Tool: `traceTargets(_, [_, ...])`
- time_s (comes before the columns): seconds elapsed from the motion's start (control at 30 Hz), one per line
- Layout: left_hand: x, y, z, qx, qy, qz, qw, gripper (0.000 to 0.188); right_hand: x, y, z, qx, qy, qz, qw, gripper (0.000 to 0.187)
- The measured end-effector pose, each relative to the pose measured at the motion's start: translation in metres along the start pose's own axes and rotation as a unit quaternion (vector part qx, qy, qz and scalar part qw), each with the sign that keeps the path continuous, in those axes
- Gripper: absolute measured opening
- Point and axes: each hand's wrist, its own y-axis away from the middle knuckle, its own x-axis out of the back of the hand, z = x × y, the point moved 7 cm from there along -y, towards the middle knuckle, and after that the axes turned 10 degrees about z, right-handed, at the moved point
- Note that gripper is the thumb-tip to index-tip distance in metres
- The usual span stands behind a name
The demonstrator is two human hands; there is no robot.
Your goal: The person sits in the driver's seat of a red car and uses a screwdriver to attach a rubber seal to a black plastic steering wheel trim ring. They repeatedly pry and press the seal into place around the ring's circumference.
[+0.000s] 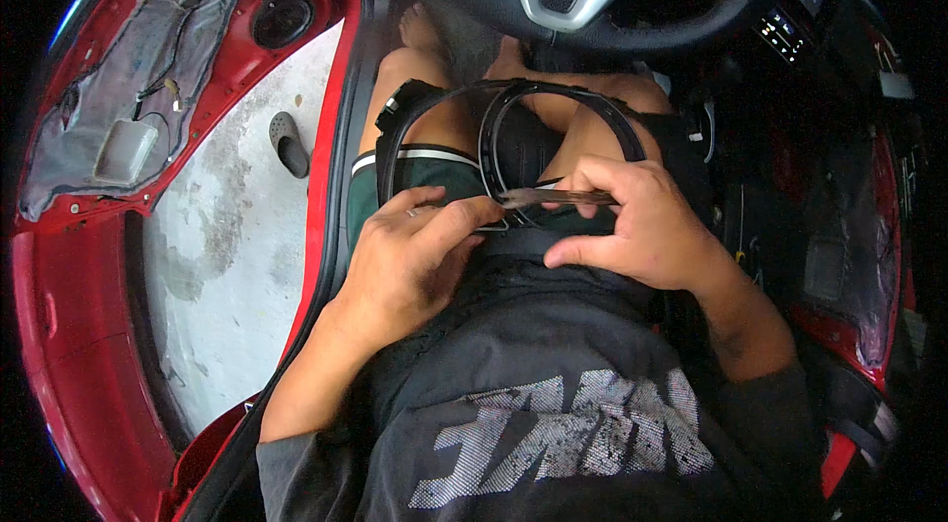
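Note:
Across my lap lies a black plastic trim piece [484,132] with two large round openings, like a gauge surround. My left hand [410,250] is closed at its near edge, thumb and forefinger meeting by the middle where the rings join. A slim, brownish-grey tool [558,196] runs sideways from my right hand [642,226], its narrow tip at the left fingertips. My right fingers are curled around the tool's other end, while the thumb stands apart below. The tool's exact kind is unclear, and the left fingers hide the spot where its tip meets the trim.
Just ahead is a steering wheel [612,3] with silver spokes. On the left a red car door [74,324] stands open, its inner panel bare with a speaker [282,19] and loose wires. Outside, a grey clog [289,145] lies on the concrete floor [212,265].

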Motion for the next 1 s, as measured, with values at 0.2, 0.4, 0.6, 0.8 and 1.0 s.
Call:
traceTargets(0.2, [0.04,-0.029,0.033,-0.103,-0.125,0.024,0.986,0.041,0.008,0.005,-0.009,0.132,0.113,-0.016,0.985,0.028])
traceTargets(0.4, [0.103,-0.054,0.054,-0.185,-0.376,0.308,0.854,0.054,0.0,-0.021,-0.03,0.12,-0.036,0.165,0.978,0.022])
traceTargets(0.6, [0.086,-0.004,-0.043,0.219,0.182,0.465,0.838,0.046,-0.048,-0.049,-0.074,0.171,-0.031,0.32,0.931,0.022])
traceTargets(0.8, [0.085,-0.019,-0.048,0.313,0.398,0.412,0.758,0.046,-0.069,-0.041,-0.11,0.257,-0.076,0.257,0.928,0.024])
traceTargets(1.0, [0.138,-0.046,-0.023,0.3,0.448,0.197,0.819,0.063,-0.019,-0.001,-0.107,0.258,-0.12,0.283,0.916,0.04])
